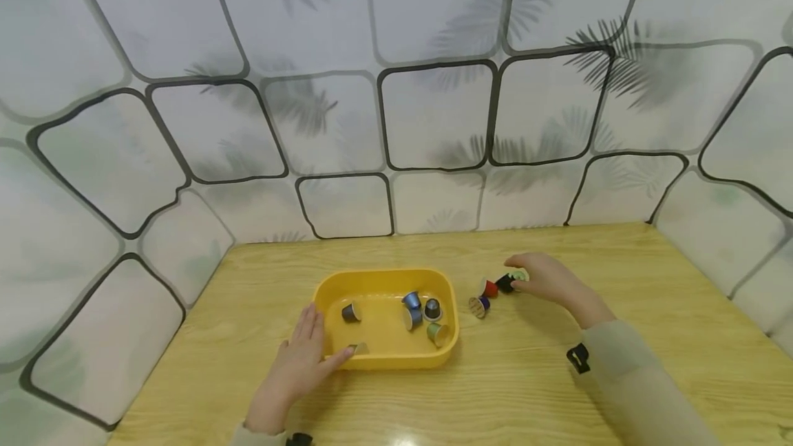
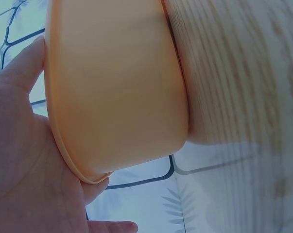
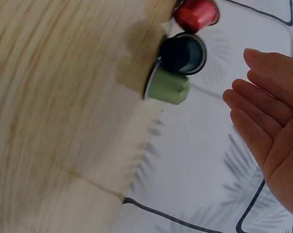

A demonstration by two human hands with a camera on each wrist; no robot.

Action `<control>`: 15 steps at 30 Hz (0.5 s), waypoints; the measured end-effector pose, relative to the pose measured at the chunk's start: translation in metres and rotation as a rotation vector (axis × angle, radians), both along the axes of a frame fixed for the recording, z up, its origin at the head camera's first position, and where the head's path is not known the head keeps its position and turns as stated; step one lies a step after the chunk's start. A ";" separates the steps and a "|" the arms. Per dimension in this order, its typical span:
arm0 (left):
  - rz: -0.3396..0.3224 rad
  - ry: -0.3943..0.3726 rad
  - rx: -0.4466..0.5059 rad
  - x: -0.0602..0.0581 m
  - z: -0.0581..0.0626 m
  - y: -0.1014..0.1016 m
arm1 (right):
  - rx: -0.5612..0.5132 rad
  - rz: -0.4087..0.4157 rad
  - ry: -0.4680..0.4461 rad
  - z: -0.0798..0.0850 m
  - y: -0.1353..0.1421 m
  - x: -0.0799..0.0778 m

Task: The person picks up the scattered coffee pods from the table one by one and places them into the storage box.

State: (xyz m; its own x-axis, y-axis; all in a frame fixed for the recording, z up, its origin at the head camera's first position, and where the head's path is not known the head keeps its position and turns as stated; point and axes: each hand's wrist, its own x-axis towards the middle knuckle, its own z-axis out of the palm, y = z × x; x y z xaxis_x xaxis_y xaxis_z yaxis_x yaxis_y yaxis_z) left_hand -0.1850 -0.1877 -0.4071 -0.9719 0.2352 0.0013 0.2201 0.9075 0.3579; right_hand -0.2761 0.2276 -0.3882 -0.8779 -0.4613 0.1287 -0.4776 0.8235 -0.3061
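Observation:
A yellow plastic tray [image 1: 390, 361] stands on the wooden table with several coffee capsules inside. My left hand [image 1: 299, 356] rests at its near left corner, fingers straight along the left side and thumb over the front rim. In the left wrist view, the palm lies against the rim of the tray [image 2: 117, 92]. Right of the tray, my right hand [image 1: 548, 281] hovers with nothing in it, close over a green capsule [image 3: 168, 86]. Beside that are a black capsule [image 3: 182, 53], a red capsule [image 3: 197, 13] and a purple-sided capsule [image 1: 479, 306] lying on its side.
Inside the tray, a dark capsule [image 1: 351, 312] lies at the left; blue capsules [image 1: 411, 317], an upright dark grey capsule [image 1: 432, 309] and a green capsule [image 1: 437, 334] sit at the right. Patterned white panels [image 1: 440, 202] close off the table's [image 1: 260, 281] back and sides.

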 end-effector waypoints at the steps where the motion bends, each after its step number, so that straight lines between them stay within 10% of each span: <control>1: 0.000 0.000 0.005 0.000 0.000 0.000 | 0.009 -0.001 -0.005 -0.001 0.001 -0.002; 15: 0.006 -0.012 0.005 0.000 0.000 -0.001 | 0.071 -0.024 -0.093 -0.013 0.007 -0.021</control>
